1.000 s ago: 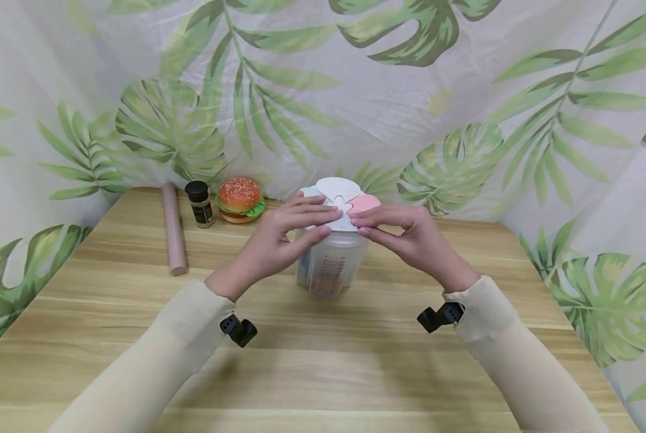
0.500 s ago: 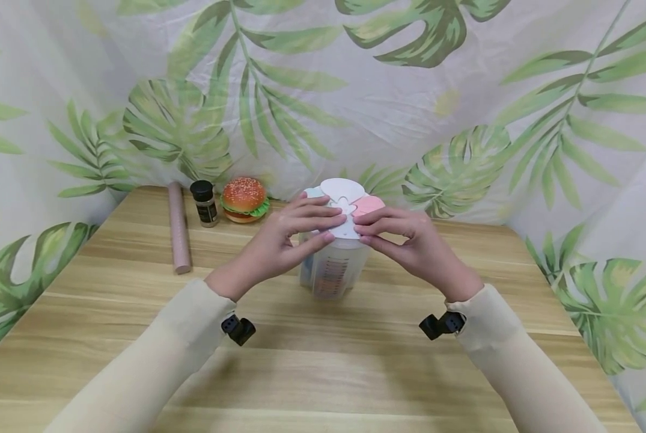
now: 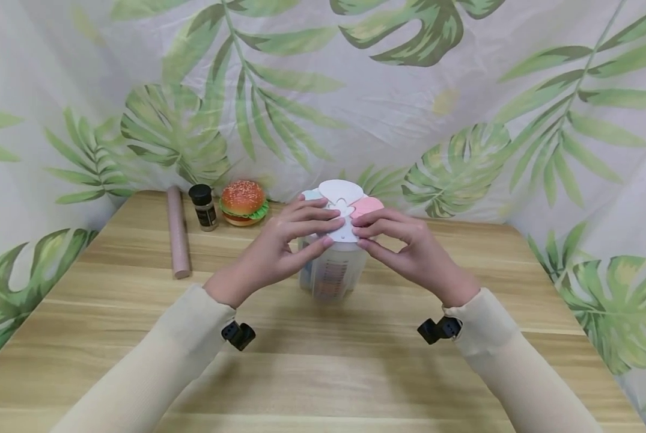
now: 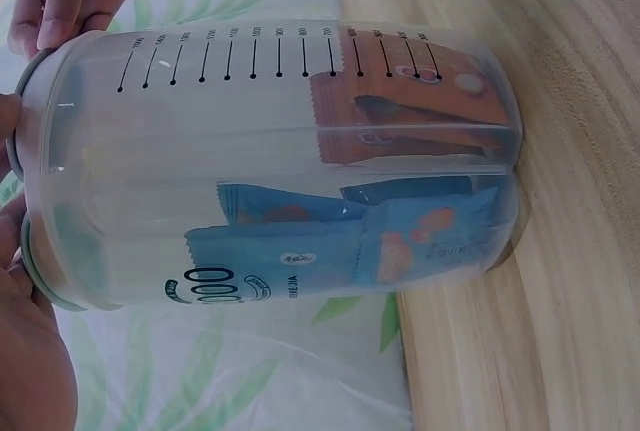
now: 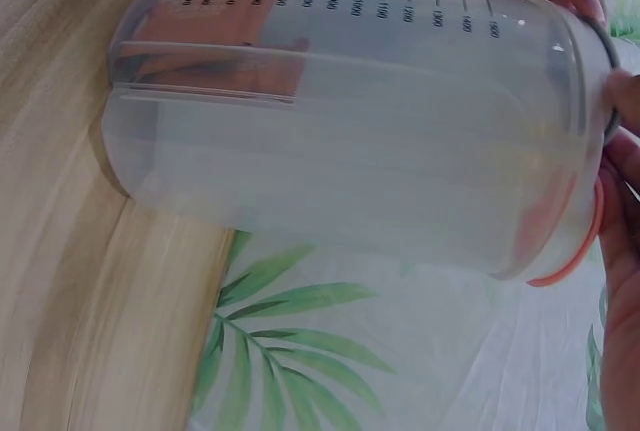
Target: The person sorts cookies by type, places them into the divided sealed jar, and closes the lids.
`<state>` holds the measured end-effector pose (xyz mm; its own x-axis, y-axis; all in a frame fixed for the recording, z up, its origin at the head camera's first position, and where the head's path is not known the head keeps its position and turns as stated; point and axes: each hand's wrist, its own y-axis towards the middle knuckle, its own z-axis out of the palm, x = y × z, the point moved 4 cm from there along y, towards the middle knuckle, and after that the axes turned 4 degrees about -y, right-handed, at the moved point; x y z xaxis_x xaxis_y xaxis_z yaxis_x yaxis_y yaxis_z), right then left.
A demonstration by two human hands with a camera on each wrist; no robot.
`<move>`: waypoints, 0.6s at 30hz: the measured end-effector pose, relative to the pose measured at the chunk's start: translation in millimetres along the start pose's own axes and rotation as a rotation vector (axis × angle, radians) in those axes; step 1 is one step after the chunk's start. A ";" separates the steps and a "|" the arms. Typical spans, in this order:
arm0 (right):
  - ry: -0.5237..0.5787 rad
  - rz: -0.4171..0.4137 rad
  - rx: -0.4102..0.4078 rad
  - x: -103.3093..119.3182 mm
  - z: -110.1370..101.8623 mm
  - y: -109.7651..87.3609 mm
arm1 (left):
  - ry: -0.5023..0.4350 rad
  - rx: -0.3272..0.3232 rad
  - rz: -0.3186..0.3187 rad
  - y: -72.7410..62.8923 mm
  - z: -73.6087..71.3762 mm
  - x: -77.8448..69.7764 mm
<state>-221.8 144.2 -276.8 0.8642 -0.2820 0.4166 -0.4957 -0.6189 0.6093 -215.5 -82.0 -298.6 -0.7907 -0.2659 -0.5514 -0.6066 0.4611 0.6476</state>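
A clear plastic storage container (image 3: 340, 264) with measuring marks stands upright on the table. Its divided lid has a white front flap (image 3: 345, 233), a white rear flap (image 3: 340, 190), a pink flap (image 3: 367, 207) and a pale blue one (image 3: 311, 195). My left hand (image 3: 282, 237) rests its fairly straight fingers on the lid, thumb at the front edge. With bent fingers on top and thumb at the front edge, my right hand (image 3: 411, 243) pinches the lid's right side. Blue packets (image 4: 330, 241) and orange packets (image 4: 410, 101) lie in separate compartments, seen in the left wrist view.
At the back left stand a black-capped seasoning jar (image 3: 203, 207) and a toy hamburger (image 3: 243, 202). A pink roll (image 3: 178, 233) lies beside them. Leaf-printed cloth (image 3: 279, 90) hangs behind the wooden table (image 3: 312, 373).
The right fingers have shifted slightly at the lid's front edge, and the front flap sits a little lower. The left hand stays on the lid; the view shifts slightly.
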 end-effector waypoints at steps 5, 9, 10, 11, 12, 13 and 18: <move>-0.050 -0.012 -0.014 0.1 2.9 -1.2 | 0.023 -0.001 0.011 0.3 -0.3 -1.7; -0.059 -0.012 -0.012 0.4 5.4 -1.3 | 0.056 0.000 0.008 -0.9 -0.3 -2.1; -0.060 -0.013 -0.012 0.5 5.9 -1.3 | 0.060 0.001 0.004 -1.2 0.0 -1.9; -0.062 -0.012 -0.012 0.5 6.1 -1.2 | 0.065 0.000 0.001 -1.6 0.4 -1.8; -0.064 -0.013 -0.012 0.7 6.4 -1.0 | 0.070 -0.002 0.000 -1.9 0.7 -1.7; -0.065 -0.014 -0.013 0.8 6.6 -0.9 | 0.075 -0.004 -0.002 -2.1 0.8 -1.8; -0.072 -0.012 -0.010 2.1 7.5 0.1 | 0.104 -0.008 -0.003 -3.3 1.7 -2.5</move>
